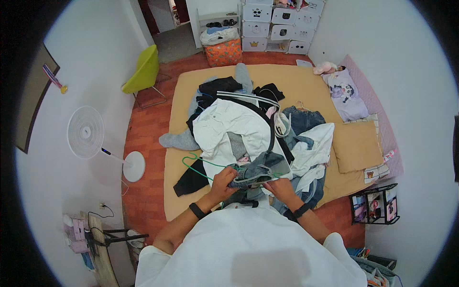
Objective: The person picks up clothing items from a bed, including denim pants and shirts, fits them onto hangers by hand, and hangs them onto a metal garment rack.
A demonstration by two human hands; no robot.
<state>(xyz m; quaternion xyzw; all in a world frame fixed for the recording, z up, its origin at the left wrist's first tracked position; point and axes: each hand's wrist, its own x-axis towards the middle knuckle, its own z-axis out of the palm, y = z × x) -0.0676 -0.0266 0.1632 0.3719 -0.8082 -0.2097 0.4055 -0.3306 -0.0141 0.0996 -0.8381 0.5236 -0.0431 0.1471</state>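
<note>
My left hand grips one side of the waist of a blue denim garment. On the other side of that waist, my right hand holds the edge; its fingertips are partly hidden. A green wire hanger sticks out to the left of the denim, and a bit of green shows by my right hand. Just beyond lies a white garment on top of a heap of clothes. Black clothing and grey clothing show around it. To the right are more denim and a white garment.
The heap rests on a bed with a tan sheet. A pillow and a folded tan cloth lie at its right. A standing fan and a green chair are left. Behind the bed stand an orange hamper and white storage cubes.
</note>
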